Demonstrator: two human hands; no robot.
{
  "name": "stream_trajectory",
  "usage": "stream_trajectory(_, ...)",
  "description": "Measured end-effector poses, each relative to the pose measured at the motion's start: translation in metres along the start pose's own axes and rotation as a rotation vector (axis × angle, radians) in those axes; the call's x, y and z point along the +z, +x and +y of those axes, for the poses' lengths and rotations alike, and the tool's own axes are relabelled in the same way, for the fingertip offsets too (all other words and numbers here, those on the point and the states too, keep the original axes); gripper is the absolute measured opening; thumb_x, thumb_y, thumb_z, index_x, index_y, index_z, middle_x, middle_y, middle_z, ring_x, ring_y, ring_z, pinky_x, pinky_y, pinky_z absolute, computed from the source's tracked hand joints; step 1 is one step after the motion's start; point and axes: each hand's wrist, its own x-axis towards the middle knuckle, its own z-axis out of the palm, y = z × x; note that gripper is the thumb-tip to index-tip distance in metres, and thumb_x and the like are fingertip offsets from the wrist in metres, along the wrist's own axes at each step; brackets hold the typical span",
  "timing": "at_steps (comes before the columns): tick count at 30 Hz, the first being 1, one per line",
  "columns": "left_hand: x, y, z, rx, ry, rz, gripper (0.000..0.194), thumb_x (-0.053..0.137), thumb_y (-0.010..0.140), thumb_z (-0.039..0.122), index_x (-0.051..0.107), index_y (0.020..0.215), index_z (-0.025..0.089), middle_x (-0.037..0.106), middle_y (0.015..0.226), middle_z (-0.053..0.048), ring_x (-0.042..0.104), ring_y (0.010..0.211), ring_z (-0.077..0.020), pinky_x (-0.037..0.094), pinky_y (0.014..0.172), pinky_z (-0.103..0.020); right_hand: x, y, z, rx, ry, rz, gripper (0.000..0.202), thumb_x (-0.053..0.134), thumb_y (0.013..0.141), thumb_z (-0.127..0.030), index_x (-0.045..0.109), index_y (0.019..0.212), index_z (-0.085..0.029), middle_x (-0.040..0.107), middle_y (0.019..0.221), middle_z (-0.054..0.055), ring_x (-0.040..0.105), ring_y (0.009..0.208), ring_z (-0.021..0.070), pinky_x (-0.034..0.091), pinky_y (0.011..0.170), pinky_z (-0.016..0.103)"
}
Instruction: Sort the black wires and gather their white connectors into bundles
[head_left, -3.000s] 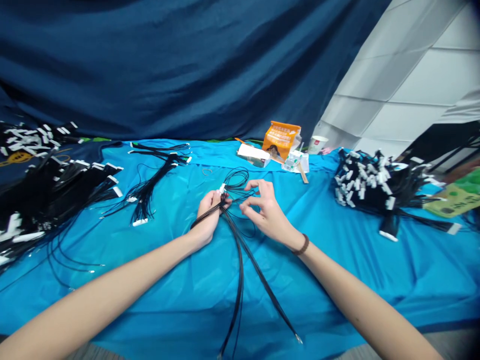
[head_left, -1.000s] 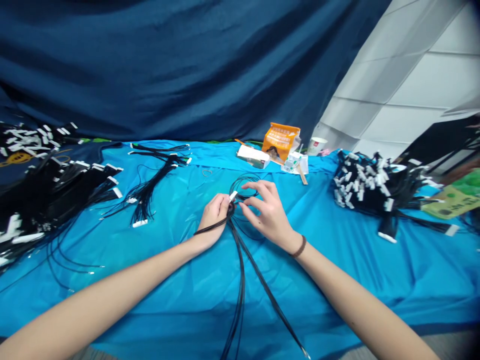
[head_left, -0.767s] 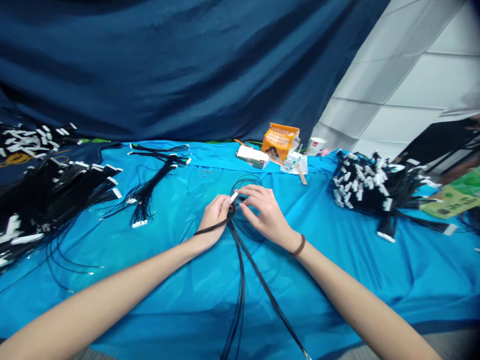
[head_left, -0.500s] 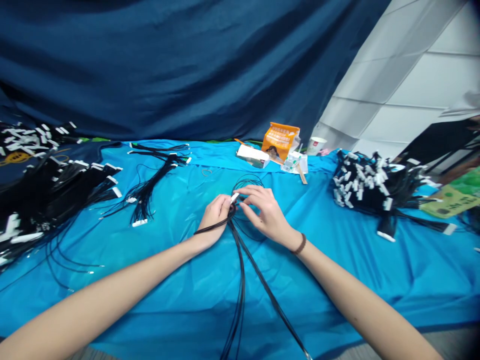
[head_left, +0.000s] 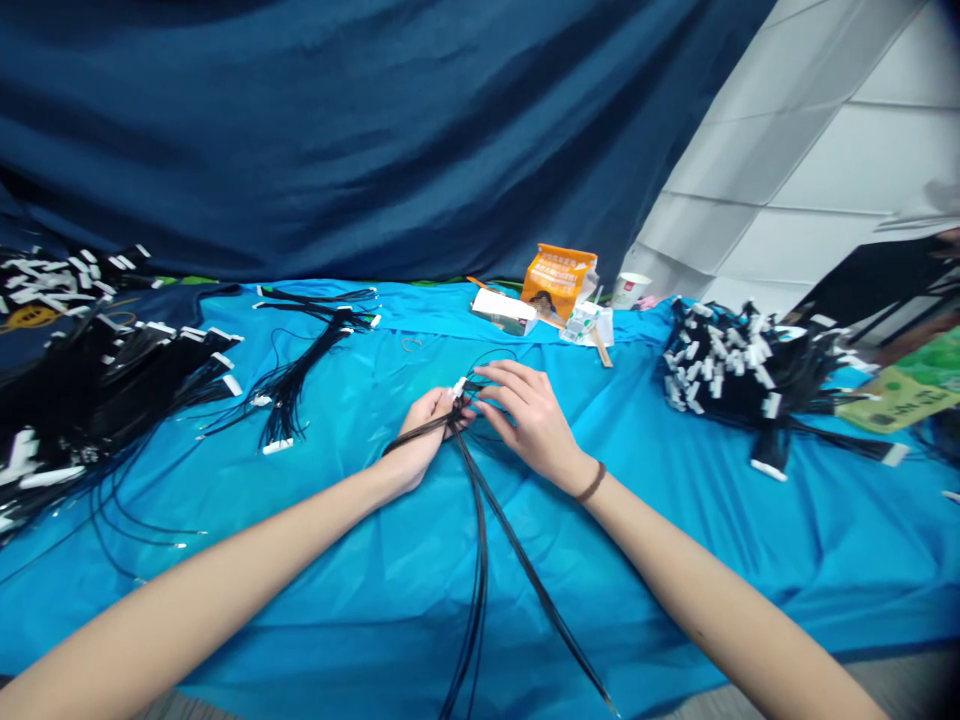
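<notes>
Near the middle of the blue cloth, my left hand (head_left: 422, 440) is closed around a black wire harness, with some wires draped over the back of the hand. A small white connector (head_left: 459, 387) pokes up at its fingertips. My right hand (head_left: 534, 418) is just to the right, fingers spread and slightly curled, its fingertips close to the connector and the thin wires there. Whether those fingertips pinch a wire is too small to make out. Long black wires (head_left: 480, 520) hang from the held harness toward the front edge in two strands.
Piles of black harnesses with white connectors lie at the left (head_left: 142, 380) and right (head_left: 720, 365). A smaller wire bundle (head_left: 289, 390) rests left of my hands. Behind are an orange bag (head_left: 559, 282), a white box (head_left: 502, 308) and a paper cup (head_left: 628, 290). A person stands at far right.
The white connector has turned more upright and shifted slightly left with my left hand. My right hand stays beside it, its fingers slightly more spread.
</notes>
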Motion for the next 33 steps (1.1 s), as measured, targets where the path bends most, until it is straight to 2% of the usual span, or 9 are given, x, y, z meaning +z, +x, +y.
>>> stream_trajectory(2, -0.002, 0.002, 0.001, -0.035, -0.136, -0.016, 0.023, 0.056, 0.075, 0.036, 0.056, 0.083, 0.014, 0.06, 0.082, -0.004, 0.057, 0.074, -0.0125, 0.046, 0.079, -0.032, 0.0, -0.003, 0.003, -0.106, -0.081, 0.032, 0.018, 0.044, 0.089, -0.021, 0.055, 0.103, -0.021, 0.053, 0.123, 0.006, 0.041, 0.119, 0.0208, 0.036, 0.093, 0.042)
stream_trajectory(4, -0.005, 0.005, 0.003, -0.054, -0.225, 0.0, 0.015, 0.056, 0.075, 0.028, 0.056, 0.079, 0.014, 0.06, 0.079, -0.004, 0.058, 0.072, -0.0115, 0.047, 0.079, -0.032, -0.001, -0.004, 0.006, -0.26, -0.099, 0.005, 0.022, 0.042, 0.089, -0.017, 0.054, 0.107, -0.022, 0.054, 0.122, 0.006, 0.043, 0.119, 0.0192, 0.037, 0.095, 0.042)
stream_trajectory(6, -0.007, 0.009, 0.006, -0.084, -0.285, 0.04, 0.007, 0.054, 0.076, 0.021, 0.055, 0.074, 0.014, 0.061, 0.074, -0.004, 0.059, 0.07, -0.0117, 0.048, 0.078, -0.033, -0.001, -0.004, 0.006, -0.402, -0.087, -0.048, 0.024, 0.04, 0.089, -0.013, 0.055, 0.106, -0.02, 0.058, 0.116, 0.006, 0.048, 0.114, 0.0179, 0.039, 0.095, 0.04)
stream_trajectory(8, -0.009, 0.012, 0.01, -0.127, -0.327, 0.084, 0.009, 0.049, 0.077, 0.015, 0.054, 0.069, 0.014, 0.061, 0.071, -0.004, 0.06, 0.07, -0.0125, 0.049, 0.078, -0.033, 0.0, -0.003, 0.005, -0.478, -0.105, -0.076, 0.023, 0.04, 0.089, -0.012, 0.057, 0.105, -0.018, 0.062, 0.108, 0.006, 0.052, 0.107, 0.0179, 0.042, 0.092, 0.038)
stream_trajectory(12, -0.007, 0.012, 0.019, -0.189, -0.387, 0.131, 0.016, 0.043, 0.08, 0.01, 0.052, 0.067, 0.014, 0.062, 0.071, -0.005, 0.061, 0.072, -0.014, 0.05, 0.079, -0.037, 0.001, -0.002, 0.005, -0.468, -0.205, -0.072, 0.023, 0.042, 0.088, -0.012, 0.057, 0.105, -0.016, 0.065, 0.099, 0.006, 0.055, 0.096, 0.0184, 0.044, 0.085, 0.037)
stream_trajectory(20, -0.004, 0.006, 0.023, -0.25, -0.422, 0.079, 0.021, 0.039, 0.082, 0.007, 0.053, 0.067, 0.011, 0.062, 0.073, -0.007, 0.062, 0.073, -0.0148, 0.05, 0.082, -0.044, 0.004, -0.004, 0.017, -0.346, -0.233, 0.007, 0.016, 0.045, 0.088, -0.015, 0.058, 0.098, -0.016, 0.064, 0.091, 0.006, 0.051, 0.083, 0.0165, 0.039, 0.073, 0.033)
stream_trajectory(27, -0.001, 0.008, 0.02, -0.254, -0.515, 0.184, 0.027, 0.037, 0.083, 0.005, 0.053, 0.062, 0.01, 0.06, 0.067, -0.007, 0.062, 0.073, -0.0134, 0.05, 0.083, -0.035, 0.009, -0.004, 0.01, -0.324, -0.221, 0.085, 0.01, 0.051, 0.085, -0.017, 0.058, 0.092, -0.016, 0.063, 0.087, 0.005, 0.051, 0.081, 0.0156, 0.037, 0.066, 0.03)
stream_trajectory(30, 0.002, 0.008, 0.017, -0.282, -0.52, 0.182, 0.029, 0.035, 0.083, 0.005, 0.054, 0.062, 0.011, 0.061, 0.064, -0.006, 0.062, 0.07, -0.0126, 0.051, 0.08, -0.03, 0.011, -0.005, 0.006, -0.381, -0.218, 0.113, 0.013, 0.053, 0.084, -0.016, 0.057, 0.096, -0.016, 0.064, 0.09, 0.005, 0.051, 0.081, 0.0149, 0.037, 0.069, 0.03)
stream_trajectory(33, 0.006, 0.006, 0.017, -0.31, -0.518, 0.186, 0.03, 0.035, 0.083, 0.004, 0.055, 0.062, 0.011, 0.06, 0.061, -0.005, 0.061, 0.067, -0.0114, 0.05, 0.076, -0.026, 0.013, -0.007, 0.004, -0.447, -0.244, 0.075, 0.017, 0.052, 0.084, -0.013, 0.057, 0.1, -0.016, 0.064, 0.095, 0.004, 0.051, 0.083, 0.0144, 0.037, 0.073, 0.032)
